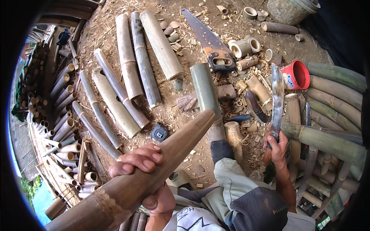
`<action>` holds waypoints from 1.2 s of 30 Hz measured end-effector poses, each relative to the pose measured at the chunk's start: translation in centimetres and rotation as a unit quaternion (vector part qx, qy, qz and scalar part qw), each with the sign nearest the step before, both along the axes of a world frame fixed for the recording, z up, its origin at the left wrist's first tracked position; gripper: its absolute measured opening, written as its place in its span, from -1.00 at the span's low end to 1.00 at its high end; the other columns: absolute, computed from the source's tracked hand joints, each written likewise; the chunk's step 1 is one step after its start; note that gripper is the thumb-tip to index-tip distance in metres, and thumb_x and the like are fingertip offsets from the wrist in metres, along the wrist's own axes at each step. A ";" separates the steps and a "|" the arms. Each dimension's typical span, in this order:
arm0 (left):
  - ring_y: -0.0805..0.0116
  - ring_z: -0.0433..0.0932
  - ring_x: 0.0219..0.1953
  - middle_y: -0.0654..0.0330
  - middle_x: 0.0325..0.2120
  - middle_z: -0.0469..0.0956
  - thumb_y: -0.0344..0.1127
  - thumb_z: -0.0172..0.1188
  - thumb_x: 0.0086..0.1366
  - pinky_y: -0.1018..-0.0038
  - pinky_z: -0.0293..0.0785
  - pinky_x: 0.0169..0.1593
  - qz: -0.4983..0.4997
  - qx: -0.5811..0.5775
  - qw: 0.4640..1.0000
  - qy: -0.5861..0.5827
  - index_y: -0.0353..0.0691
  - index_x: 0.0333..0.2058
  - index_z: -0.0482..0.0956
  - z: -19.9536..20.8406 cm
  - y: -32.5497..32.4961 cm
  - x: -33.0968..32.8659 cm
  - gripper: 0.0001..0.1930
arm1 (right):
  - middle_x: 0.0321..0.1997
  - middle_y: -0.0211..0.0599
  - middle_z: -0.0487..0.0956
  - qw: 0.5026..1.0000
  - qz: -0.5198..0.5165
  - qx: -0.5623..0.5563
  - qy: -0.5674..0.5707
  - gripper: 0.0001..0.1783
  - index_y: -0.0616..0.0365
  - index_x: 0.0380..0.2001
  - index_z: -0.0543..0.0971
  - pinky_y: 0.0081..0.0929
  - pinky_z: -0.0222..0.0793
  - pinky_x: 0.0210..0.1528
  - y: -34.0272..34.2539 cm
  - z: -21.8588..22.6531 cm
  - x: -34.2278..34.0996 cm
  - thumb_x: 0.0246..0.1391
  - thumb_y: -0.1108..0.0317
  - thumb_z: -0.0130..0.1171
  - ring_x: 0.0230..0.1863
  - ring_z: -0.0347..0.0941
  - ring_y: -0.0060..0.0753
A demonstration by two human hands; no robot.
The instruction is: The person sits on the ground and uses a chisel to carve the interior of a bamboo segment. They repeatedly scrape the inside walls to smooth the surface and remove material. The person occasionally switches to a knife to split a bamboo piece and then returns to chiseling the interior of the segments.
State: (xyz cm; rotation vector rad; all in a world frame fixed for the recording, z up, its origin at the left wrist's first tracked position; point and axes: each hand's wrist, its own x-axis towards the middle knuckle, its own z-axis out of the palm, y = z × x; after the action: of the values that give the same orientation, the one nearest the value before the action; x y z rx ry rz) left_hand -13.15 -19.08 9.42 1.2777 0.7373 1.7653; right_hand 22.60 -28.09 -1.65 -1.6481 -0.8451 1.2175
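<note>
My left hand [144, 161] is wrapped round a thick brown bamboo pole [173, 142], which slants from the lower left toward the middle, its far end tapered. In my right hand [278, 148] a long machete [276, 94] points up and away, its blade stained; the fingers close round its handle. Beyond the pole's tip lies a green bamboo piece [206, 88], whose near end meets a dark band at my trouser leg. Next to it stands a short pale wooden stump [233, 136]. A dark blue tape measure [159, 132] is on the ground beyond my left hand.
Several cut bamboo lengths [162, 46] lie at the far left. A handsaw [210, 42] rests amid bamboo rings and shavings. At the right are a red tub [298, 75] and green bamboo poles [327, 138]. A bucket [291, 9] stands far right; stacked bamboo [65, 127] fills the left.
</note>
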 end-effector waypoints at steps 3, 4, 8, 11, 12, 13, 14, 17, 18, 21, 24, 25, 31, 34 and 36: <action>0.20 0.54 -0.17 0.18 -0.23 0.47 0.13 0.45 0.01 0.14 0.44 -0.01 -0.018 -0.002 1.000 0.002 -0.19 0.04 0.26 -0.5 -0.2 0.2 -0.21 | -0.45 -0.39 0.49 1.000 -0.013 0.008 0.019 -0.63 0.38 0.02 0.46 -0.62 0.35 -0.46 0.8 0.0 0.6 0.16 0.44 0.08 -0.55 0.40 -0.60; 0.21 0.54 -0.17 0.19 -0.24 0.47 0.15 0.46 0.00 0.15 0.44 -0.01 -0.019 -0.006 1.000 -0.003 -0.19 0.04 0.26 -0.6 -0.3 0.3 -0.20 | -0.44 -0.38 0.49 1.000 0.002 0.007 -0.005 -0.61 0.38 0.04 0.44 -0.61 0.35 -0.46 0.8 -0.2 1.2 0.17 0.43 0.07 -0.55 0.40 -0.60; 0.24 0.54 -0.18 0.21 -0.24 0.48 0.17 0.47 -0.02 0.15 0.44 -0.01 -0.009 0.000 1.000 -0.011 -0.17 0.04 0.26 -0.7 0.0 0.7 -0.18 | -0.43 -0.38 0.49 1.000 0.002 0.012 -0.006 -0.60 0.38 0.06 0.44 -0.61 0.35 -0.45 1.5 -0.3 1.6 0.18 0.41 0.08 -0.54 0.40 -0.60; 0.25 0.55 -0.22 0.24 -0.28 0.49 0.16 0.50 -0.05 0.16 0.45 -0.04 0.022 -0.017 0.999 -0.021 -0.13 0.00 0.28 -0.1 0.0 1.1 -0.21 | -0.42 -0.38 0.49 1.000 0.002 0.010 0.005 -0.61 0.38 0.05 0.44 -0.62 0.35 -0.44 2.1 -0.2 1.1 0.20 0.41 0.08 -0.54 0.40 -0.60; 0.25 0.56 -0.25 0.25 -0.32 0.49 0.15 0.52 -0.08 0.17 0.47 -0.07 0.049 -0.039 0.998 -0.029 -0.10 -0.05 0.29 0.3 0.0 1.7 -0.23 | -0.43 -0.39 0.48 1.000 0.002 0.006 0.005 -0.62 0.38 0.06 0.44 -0.62 0.35 -0.44 2.1 -0.2 1.0 0.20 0.41 0.07 -0.54 0.40 -0.60; 0.24 0.57 -0.29 0.27 -0.37 0.50 0.14 0.54 -0.11 0.18 0.48 -0.10 0.075 -0.061 0.995 -0.037 -0.07 -0.10 0.30 0.5 0.0 2.1 -0.26 | -0.45 -0.39 0.48 1.000 0.001 0.001 0.005 -0.62 0.37 0.06 0.44 -0.62 0.35 -0.44 2.2 -0.1 1.0 0.21 0.41 0.07 -0.54 0.40 -0.59; 0.24 0.57 -0.29 0.27 -0.37 0.50 0.14 0.54 -0.11 0.18 0.48 -0.09 0.075 -0.062 0.995 -0.037 -0.07 -0.10 0.30 0.4 0.1 2.1 -0.26 | -0.46 -0.40 0.48 1.000 0.000 -0.002 0.005 -0.62 0.36 0.06 0.44 -0.61 0.35 -0.44 2.2 -0.1 1.0 0.22 0.40 0.07 -0.55 0.39 -0.59; 0.24 0.57 -0.30 0.27 -0.38 0.49 0.14 0.54 -0.11 0.17 0.48 -0.09 0.068 -0.061 0.995 -0.041 -0.06 -0.10 0.30 0.1 0.2 1.9 -0.26 | -0.51 -0.41 0.49 0.999 0.015 -0.025 -0.020 -0.63 0.35 0.05 0.46 -0.59 0.35 -0.44 2.5 0.2 1.1 0.24 0.37 0.08 -0.53 0.41 -0.58; 0.24 0.57 -0.31 0.27 -0.38 0.49 0.14 0.54 -0.11 0.16 0.48 -0.09 0.061 -0.058 0.996 -0.044 -0.06 -0.10 0.30 -0.1 0.3 1.7 -0.26 | -0.53 -0.40 0.49 0.998 0.043 -0.025 -0.050 -0.65 0.33 0.03 0.49 -0.57 0.36 -0.44 2.8 0.2 1.3 0.23 0.36 0.08 -0.53 0.42 -0.59; 0.24 0.57 -0.31 0.26 -0.37 0.49 0.14 0.53 -0.09 0.16 0.48 -0.10 0.051 -0.054 0.997 -0.032 -0.07 -0.09 0.28 -0.2 0.5 1.4 -0.25 | -0.55 -0.34 0.52 0.974 0.151 -0.035 -0.165 -0.72 0.26 -0.05 0.56 -0.51 0.37 -0.44 5.0 0.4 2.1 0.22 0.36 0.09 -0.52 0.45 -0.56; 0.22 0.58 -0.31 0.24 -0.34 0.49 0.11 0.53 -0.05 0.15 0.48 -0.12 0.036 -0.039 0.999 0.014 -0.08 -0.07 0.24 0.0 0.5 1.2 -0.25 | -0.54 -0.22 0.54 0.879 0.315 0.003 -0.357 -0.87 0.12 -0.33 0.60 -0.37 0.41 -0.46 9.9 0.3 2.4 0.14 0.31 0.17 -0.54 0.50 -0.23; 0.22 0.58 -0.30 0.23 -0.33 0.50 0.10 0.52 -0.04 0.15 0.48 -0.13 0.027 -0.033 0.999 0.028 -0.09 -0.06 0.22 0.0 0.5 1.3 -0.25 | -0.54 -0.21 0.53 0.838 0.374 0.044 -0.394 -0.86 0.12 -0.34 0.60 -0.34 0.41 -0.44 11.4 0.3 2.3 0.12 0.29 0.19 -0.52 0.50 -0.24; 0.17 0.58 -0.28 0.18 -0.30 0.50 0.01 0.52 -0.01 0.12 0.49 -0.13 -0.006 -0.021 0.999 0.027 -0.12 -0.05 0.19 -0.4 1.0 1.2 -0.26 | -0.57 -0.28 0.48 0.683 0.552 0.161 -0.450 -0.81 0.05 -0.49 0.57 -0.21 0.41 -0.44 17.6 0.5 1.4 0.00 0.21 0.31 -0.51 0.49 -0.19; 0.16 0.58 -0.27 0.16 -0.28 0.51 -0.01 0.52 -0.01 0.11 0.49 -0.12 -0.019 -0.021 0.998 0.058 -0.12 -0.05 0.20 -0.1 0.9 0.9 -0.27 | -0.56 -0.37 0.48 0.645 0.562 0.114 -0.505 -0.79 0.00 -0.55 0.53 -0.26 0.42 -0.44 17.8 -3.7 4.9 -0.04 0.20 0.32 -0.47 0.49 -0.24; 0.16 0.58 -0.26 0.15 -0.28 0.50 -0.01 0.52 0.00 0.11 0.49 -0.11 -0.015 -0.009 1.000 0.011 -0.12 -0.05 0.20 -0.5 1.3 1.3 -0.28 | -0.56 -0.38 0.47 0.587 0.559 0.081 -0.581 -0.80 0.01 -0.56 0.51 -0.28 0.41 -0.45 17.1 -0.3 9.4 -0.06 0.22 0.33 -0.47 0.49 -0.26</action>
State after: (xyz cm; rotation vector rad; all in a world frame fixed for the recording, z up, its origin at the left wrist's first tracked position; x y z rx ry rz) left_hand -11.88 -17.74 8.89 1.2914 0.7394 1.7199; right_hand 31.95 -10.96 -1.95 -1.5729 -3.0484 0.4326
